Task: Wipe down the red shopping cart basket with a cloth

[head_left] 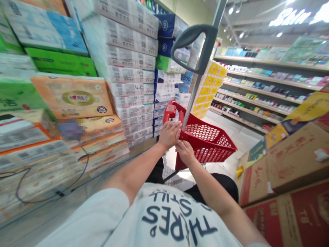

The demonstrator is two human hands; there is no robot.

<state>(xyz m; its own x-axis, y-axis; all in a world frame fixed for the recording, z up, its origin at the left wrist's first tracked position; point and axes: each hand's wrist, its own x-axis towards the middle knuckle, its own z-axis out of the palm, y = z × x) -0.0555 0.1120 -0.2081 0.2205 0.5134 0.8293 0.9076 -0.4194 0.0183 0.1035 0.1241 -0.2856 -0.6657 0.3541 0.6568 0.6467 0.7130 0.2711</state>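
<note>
In front of me is a red plastic shopping basket (210, 149) with perforated sides; no goods are visible inside it. A metal pull rod with a grey loop handle (203, 51) rises from its near end. My left hand (168, 134) is closed over the near rim beside the foot of the rod, its fingers bent over the edge. Just below and to the right, my right hand (185, 151) grips the same rim, with its fingertips close to the left hand. The undersides of both hands are hidden.
Orange tissue packs (77, 96) and tall stacks of white packages (133, 65) line the left. Cardboard cartons (295, 161) stand close on the right. Behind the basket are yellow boxes (210, 89) and stocked shelves (262, 82). A dark cable (87, 161) hangs along the left shelf.
</note>
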